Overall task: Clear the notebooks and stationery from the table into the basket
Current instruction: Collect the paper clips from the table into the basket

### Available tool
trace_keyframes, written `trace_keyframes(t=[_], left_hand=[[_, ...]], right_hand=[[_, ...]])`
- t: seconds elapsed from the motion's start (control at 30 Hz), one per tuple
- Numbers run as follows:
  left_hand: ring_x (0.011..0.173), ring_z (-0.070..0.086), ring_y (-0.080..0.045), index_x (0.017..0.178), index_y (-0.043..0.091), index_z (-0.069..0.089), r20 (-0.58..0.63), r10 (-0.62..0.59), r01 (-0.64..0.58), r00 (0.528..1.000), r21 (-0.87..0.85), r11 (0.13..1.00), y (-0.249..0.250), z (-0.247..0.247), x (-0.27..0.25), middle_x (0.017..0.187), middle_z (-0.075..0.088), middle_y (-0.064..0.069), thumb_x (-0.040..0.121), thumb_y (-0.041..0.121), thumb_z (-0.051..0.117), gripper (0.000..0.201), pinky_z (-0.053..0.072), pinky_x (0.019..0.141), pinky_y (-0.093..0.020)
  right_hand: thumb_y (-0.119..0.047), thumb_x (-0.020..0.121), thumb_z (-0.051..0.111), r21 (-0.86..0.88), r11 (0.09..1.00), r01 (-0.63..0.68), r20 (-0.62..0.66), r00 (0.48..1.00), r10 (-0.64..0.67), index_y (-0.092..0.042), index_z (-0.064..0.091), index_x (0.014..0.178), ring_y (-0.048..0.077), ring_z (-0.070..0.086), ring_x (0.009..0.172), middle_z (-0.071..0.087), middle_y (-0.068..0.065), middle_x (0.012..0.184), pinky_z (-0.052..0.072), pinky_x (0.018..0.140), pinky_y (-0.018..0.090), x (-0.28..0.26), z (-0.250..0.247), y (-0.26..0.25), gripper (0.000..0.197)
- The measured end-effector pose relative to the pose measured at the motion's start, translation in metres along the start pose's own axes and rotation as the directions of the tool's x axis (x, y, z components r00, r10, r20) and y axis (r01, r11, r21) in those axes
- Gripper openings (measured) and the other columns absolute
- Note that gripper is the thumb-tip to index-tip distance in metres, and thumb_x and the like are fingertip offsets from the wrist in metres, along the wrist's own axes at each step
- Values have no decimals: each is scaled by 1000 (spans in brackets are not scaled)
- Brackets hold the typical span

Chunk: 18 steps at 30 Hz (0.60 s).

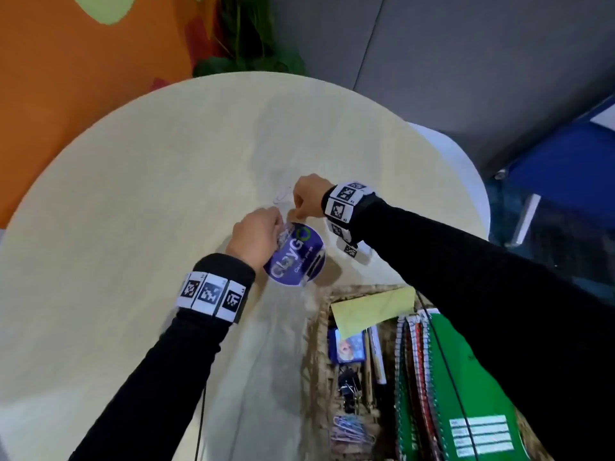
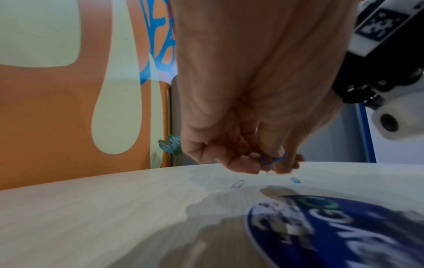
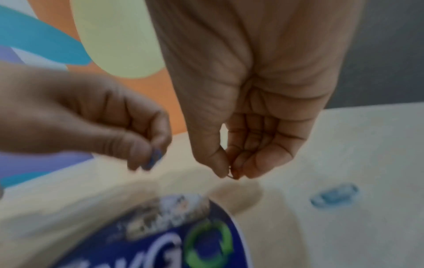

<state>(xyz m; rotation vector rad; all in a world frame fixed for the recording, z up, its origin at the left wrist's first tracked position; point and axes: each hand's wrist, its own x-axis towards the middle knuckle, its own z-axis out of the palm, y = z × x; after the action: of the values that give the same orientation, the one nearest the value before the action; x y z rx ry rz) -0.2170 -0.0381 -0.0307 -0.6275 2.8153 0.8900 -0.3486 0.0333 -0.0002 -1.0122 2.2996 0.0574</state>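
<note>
The left hand (image 1: 258, 232) pinches a blue clip (image 2: 273, 159) just above the round blue card (image 1: 296, 257). The right hand (image 1: 309, 197) curls, fingertips together; what they hold I cannot tell. A second clip (image 3: 335, 196) lies on the pale round table (image 1: 133, 194); basket (image 1: 314, 354) nearby, orange wall (image 1: 66, 78) behind.
</note>
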Motion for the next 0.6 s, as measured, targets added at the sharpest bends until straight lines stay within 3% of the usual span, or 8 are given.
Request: trace_keyframes(t=[0.07, 0.1, 0.2, 0.27, 0.37, 0.47, 0.6], left_hand=[[100, 64, -39, 101, 1, 65, -8, -32, 32, 999, -52, 998, 5, 3, -15, 106, 69, -22, 94, 7, 50, 17, 49, 82, -40], [101, 65, -39, 101, 1, 66, -13, -46, 45, 999, -71, 996, 8, 4, -23, 107, 70, -23, 94, 7, 52, 17, 49, 84, -39], [103, 67, -37, 101, 3, 68, -34, -44, 39, 998, -139, 989, 18, 6, -46, 108, 72, -21, 90, 4, 56, 17, 49, 87, -35], [103, 68, -34, 100, 2, 68, -62, -33, 21, 998, -176, 984, 27, 2, -61, 110, 73, -18, 89, 1, 57, 15, 47, 82, -27], [97, 68, -28, 97, 4, 68, -105, -5, -16, 995, -198, 980, 42, -7, -87, 104, 75, -12, 88, -1, 56, 16, 38, 76, -17], [92, 68, -26, 91, 8, 72, -119, 44, -67, 992, -200, 978, 58, -18, -118, 98, 76, -8, 88, -4, 53, 23, 36, 75, -13], [82, 65, -20, 86, 11, 77, -128, 111, -133, 985, -177, 975, 74, -26, -165, 94, 76, -6, 88, -5, 56, 27, 36, 69, -7]], right_hand=[[-15, 80, 68, 16, 998, 59, -54, 997, -58, 0, 70, 89, 29, 65, 85, 72, 15, 96, 43, 66, 27, -29, -12, 0, 17], [-12, 79, 67, 23, 995, 93, -97, 991, -90, -1, 70, 91, 28, 65, 87, 72, 14, 97, 41, 67, 26, -49, -17, 0, 16], [-9, 80, 62, 31, 985, 169, -178, 971, -161, -7, 69, 97, 22, 55, 80, 63, 3, 85, 42, 72, 26, -125, -14, 3, 18], [-10, 80, 59, 34, 979, 203, -175, 965, -194, -10, 70, 94, 21, 54, 76, 64, 0, 81, 46, 75, 28, -177, 3, 4, 17], [-8, 81, 56, 39, 970, 242, -3, 970, -242, -10, 69, 84, 26, 61, 77, 71, 9, 85, 49, 70, 33, -237, 48, 4, 14], [-7, 83, 54, 13, 960, 280, 204, 939, -277, -14, 67, 84, 28, 63, 80, 69, 8, 85, 55, 70, 36, -271, 100, 0, 15], [-6, 90, 49, -173, 928, 330, 291, 917, -272, -5, 66, 98, 33, 65, 89, 64, 16, 93, 50, 70, 37, -283, 143, -13, 19]])
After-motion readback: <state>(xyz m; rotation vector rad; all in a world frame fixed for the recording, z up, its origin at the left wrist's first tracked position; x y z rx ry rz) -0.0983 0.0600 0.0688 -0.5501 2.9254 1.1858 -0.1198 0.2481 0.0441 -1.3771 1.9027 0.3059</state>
